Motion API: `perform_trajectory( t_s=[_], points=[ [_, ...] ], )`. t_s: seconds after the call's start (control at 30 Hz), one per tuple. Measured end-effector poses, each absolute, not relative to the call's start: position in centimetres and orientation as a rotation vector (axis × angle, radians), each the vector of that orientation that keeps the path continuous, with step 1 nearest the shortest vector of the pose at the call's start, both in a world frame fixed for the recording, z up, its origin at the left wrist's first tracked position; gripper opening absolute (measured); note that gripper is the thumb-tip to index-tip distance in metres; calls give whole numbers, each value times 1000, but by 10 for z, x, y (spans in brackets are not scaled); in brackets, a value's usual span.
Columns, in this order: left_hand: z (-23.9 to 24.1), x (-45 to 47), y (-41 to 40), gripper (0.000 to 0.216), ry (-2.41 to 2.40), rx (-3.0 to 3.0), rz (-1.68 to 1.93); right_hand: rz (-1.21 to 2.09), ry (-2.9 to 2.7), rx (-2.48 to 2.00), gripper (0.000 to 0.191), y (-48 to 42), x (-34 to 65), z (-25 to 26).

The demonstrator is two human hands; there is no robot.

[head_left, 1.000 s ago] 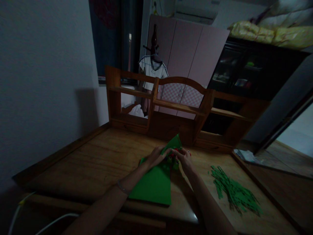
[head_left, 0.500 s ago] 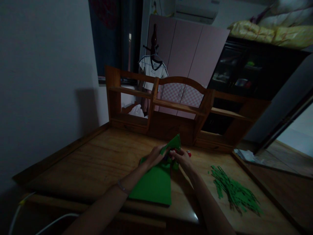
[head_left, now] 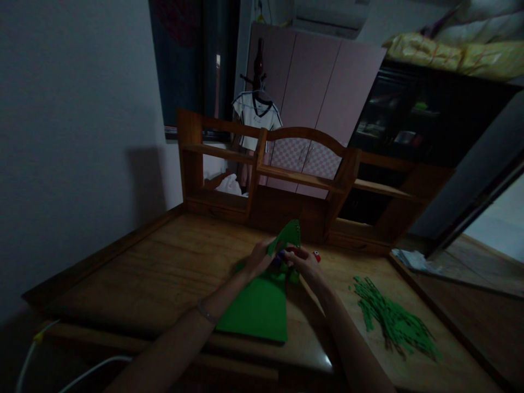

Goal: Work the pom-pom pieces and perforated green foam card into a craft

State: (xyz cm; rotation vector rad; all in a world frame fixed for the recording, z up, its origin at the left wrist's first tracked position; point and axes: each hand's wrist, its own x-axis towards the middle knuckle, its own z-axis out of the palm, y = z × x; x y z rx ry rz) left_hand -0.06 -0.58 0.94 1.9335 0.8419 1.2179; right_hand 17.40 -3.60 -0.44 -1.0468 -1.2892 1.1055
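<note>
A green paper sheet [head_left: 257,305] lies on the wooden desk [head_left: 164,273], its far corner lifted and curled upward. My left hand [head_left: 260,256] pinches that raised green edge, fingers closed on it. My right hand [head_left: 305,263] is closed around red-handled scissors [head_left: 315,255] set against the sheet's far part; the blades are hidden between my hands. Both hands meet at the middle of the desk, wrists resting low.
A heap of thin green paper strips [head_left: 393,322] lies on the desk to the right. A wooden shelf unit [head_left: 270,174] stands along the desk's far edge. White cables [head_left: 61,371] hang at the near left. The room is dim.
The lifted green corner has curled a little further left and stands more upright. Both hands stay in nearly the same spot.
</note>
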Motion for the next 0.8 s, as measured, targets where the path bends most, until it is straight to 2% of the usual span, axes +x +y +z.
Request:
perform_trajectory(
  t_s=[0.37, 0.53, 0.8],
  points=[
    [3, 3, -2, 45, 941, 1874, 1240, 1016, -1285, -1044, 38, -32, 175, -7],
    [3, 3, -2, 43, 949, 1877, 1232, 964, -1286, -1082, 32, -34, 176, -4],
    [5, 0, 0, 49, 963, 1838, 1166, 999, -1292, -1160, 31, -36, 176, -3]
  ],
)
